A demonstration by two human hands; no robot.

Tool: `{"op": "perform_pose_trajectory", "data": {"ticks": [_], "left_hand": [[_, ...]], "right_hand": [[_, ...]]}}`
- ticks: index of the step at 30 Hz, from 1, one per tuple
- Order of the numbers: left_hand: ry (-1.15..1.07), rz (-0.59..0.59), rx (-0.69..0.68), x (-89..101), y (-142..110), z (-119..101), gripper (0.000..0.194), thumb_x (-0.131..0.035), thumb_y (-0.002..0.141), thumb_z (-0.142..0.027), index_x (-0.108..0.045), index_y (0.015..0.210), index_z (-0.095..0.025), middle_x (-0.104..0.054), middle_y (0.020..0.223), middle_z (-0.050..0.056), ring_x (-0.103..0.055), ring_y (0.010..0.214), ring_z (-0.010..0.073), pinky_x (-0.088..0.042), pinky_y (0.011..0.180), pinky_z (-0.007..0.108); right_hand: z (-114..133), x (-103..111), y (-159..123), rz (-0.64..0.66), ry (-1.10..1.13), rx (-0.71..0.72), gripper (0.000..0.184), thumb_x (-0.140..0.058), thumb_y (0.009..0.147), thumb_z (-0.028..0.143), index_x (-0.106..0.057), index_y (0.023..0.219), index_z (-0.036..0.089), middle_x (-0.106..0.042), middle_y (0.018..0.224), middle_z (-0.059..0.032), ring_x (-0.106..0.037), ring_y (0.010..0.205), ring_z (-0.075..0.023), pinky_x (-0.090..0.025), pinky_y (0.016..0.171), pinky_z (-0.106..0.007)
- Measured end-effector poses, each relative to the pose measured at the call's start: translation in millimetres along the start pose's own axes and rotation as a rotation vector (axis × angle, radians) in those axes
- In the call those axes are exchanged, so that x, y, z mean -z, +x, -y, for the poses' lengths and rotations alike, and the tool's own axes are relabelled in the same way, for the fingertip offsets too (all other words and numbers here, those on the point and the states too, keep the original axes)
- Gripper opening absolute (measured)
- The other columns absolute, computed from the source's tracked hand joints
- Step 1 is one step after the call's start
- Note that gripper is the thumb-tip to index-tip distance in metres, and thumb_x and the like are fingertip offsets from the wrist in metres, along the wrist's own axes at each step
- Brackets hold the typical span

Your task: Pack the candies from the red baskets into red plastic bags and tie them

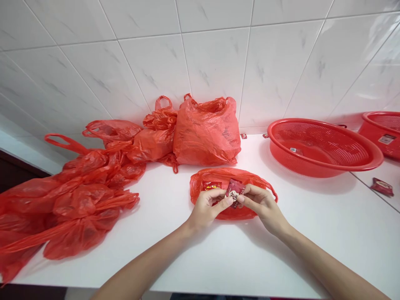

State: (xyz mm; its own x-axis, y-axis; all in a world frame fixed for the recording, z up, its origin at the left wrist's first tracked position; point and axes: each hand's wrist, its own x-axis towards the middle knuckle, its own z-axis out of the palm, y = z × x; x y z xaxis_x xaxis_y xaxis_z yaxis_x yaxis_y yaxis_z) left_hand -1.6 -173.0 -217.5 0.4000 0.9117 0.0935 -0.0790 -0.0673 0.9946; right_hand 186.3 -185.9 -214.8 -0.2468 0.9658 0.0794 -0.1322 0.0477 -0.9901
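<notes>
Both my hands meet over an open red plastic bag (259, 181) lying on the white counter. My left hand (207, 205) and my right hand (260, 204) pinch a small dark red packet (234, 190) between their fingertips, just above the bag's mouth. Another small red packet (211, 185) lies inside the bag, to the left of the held one.
A heap of tied red plastic bags (78, 200) fills the counter's left. A fuller red bag (206, 133) stands against the tiled wall. A red mesh basket (323, 146) sits at right, a second one (383, 131) beyond it. Loose small packets (381, 186) lie near the baskets.
</notes>
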Motion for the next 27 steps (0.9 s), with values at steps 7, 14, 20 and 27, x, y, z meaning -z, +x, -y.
{"op": "perform_pose_trajectory", "data": {"ticks": [7, 14, 20, 27], "left_hand": [[0.039, 0.014, 0.034, 2.8, -1, -5, 0.033, -0.075, 0.082, -0.05, -0.079, 0.08, -0.018, -0.072, 0.071, 0.004, -0.064, 0.07, 0.0185, -0.054, 0.069, 0.031], [-0.083, -0.055, 0.06, -4.7, -4, -3, 0.03, -0.074, 0.083, -0.045, -0.079, 0.092, -0.017, -0.077, 0.093, 0.009, -0.07, 0.09, 0.0251, -0.056, 0.089, 0.038], [-0.095, -0.032, 0.035, -5.8, -3, -5, 0.029, -0.077, 0.08, -0.042, -0.077, 0.095, -0.017, -0.076, 0.094, 0.009, -0.069, 0.093, 0.025, -0.055, 0.089, 0.038], [-0.037, -0.119, 0.016, 3.6, 2, -3, 0.031, -0.076, 0.082, -0.046, -0.075, 0.08, -0.015, -0.072, 0.079, 0.005, -0.066, 0.076, 0.0174, -0.055, 0.074, 0.029]], "right_hand": [[-4, 0, 1, 0.042, 0.141, -0.064, 0.028, -0.078, 0.082, 0.045, -0.066, 0.073, 0.021, -0.072, 0.078, -0.0013, -0.066, 0.075, -0.0176, -0.053, 0.079, -0.034], [-6, -4, -1, 0.038, 0.064, -0.009, 0.025, -0.076, 0.084, 0.045, -0.066, 0.083, 0.022, -0.072, 0.084, -0.002, -0.067, 0.08, -0.0182, -0.054, 0.08, -0.033], [-9, -4, -1, 0.05, -0.098, 0.05, 0.017, -0.073, 0.086, 0.039, -0.067, 0.088, 0.022, -0.071, 0.085, -0.0016, -0.065, 0.078, -0.0182, -0.053, 0.076, -0.033], [-3, 0, -1, 0.066, -0.206, 0.057, 0.016, -0.07, 0.085, 0.034, -0.067, 0.078, 0.02, -0.067, 0.075, -0.0002, -0.058, 0.071, -0.0158, -0.047, 0.068, -0.029]]}}
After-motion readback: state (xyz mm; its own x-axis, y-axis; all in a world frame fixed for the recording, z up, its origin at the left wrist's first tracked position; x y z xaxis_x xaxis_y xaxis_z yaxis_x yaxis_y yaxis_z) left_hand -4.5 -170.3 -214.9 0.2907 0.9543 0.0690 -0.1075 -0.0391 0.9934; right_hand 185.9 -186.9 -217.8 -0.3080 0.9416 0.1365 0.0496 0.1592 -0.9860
